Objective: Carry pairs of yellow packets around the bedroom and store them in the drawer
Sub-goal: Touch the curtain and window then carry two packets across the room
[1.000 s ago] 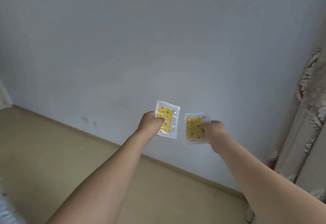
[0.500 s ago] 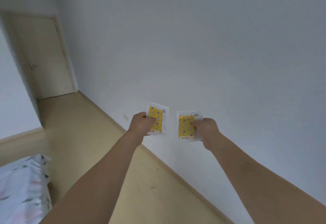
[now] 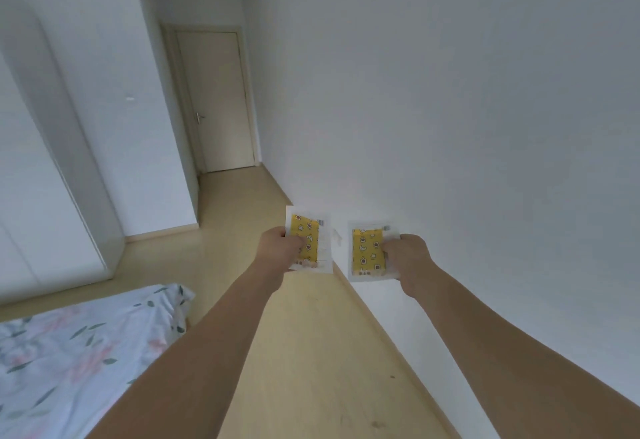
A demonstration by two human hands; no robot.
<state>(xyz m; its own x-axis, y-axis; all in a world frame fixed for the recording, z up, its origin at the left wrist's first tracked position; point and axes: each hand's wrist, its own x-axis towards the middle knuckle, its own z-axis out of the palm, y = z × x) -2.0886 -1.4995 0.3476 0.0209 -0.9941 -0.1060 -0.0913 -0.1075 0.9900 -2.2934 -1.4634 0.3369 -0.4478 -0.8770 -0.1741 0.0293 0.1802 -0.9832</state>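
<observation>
Both arms are stretched out in front of me at chest height. My left hand (image 3: 278, 248) grips a yellow packet (image 3: 310, 239) with a clear plastic border, held upright by its left edge. My right hand (image 3: 407, 257) grips a second yellow packet (image 3: 367, 251) of the same kind by its right edge. The two packets hang side by side, a small gap apart, over the floor by the wall. No drawer is in view.
A white wall (image 3: 467, 127) runs along my right. A strip of pale wooden floor (image 3: 304, 352) leads to a closed cream door (image 3: 218, 99) at the far end. A bed with floral bedding (image 3: 72, 352) lies at lower left, white wardrobe panels (image 3: 45, 179) beyond it.
The view has swung left: the curtain left the frame, then the door, the wardrobe and more of the bed came in. Both hands still hold their packets the same way.
</observation>
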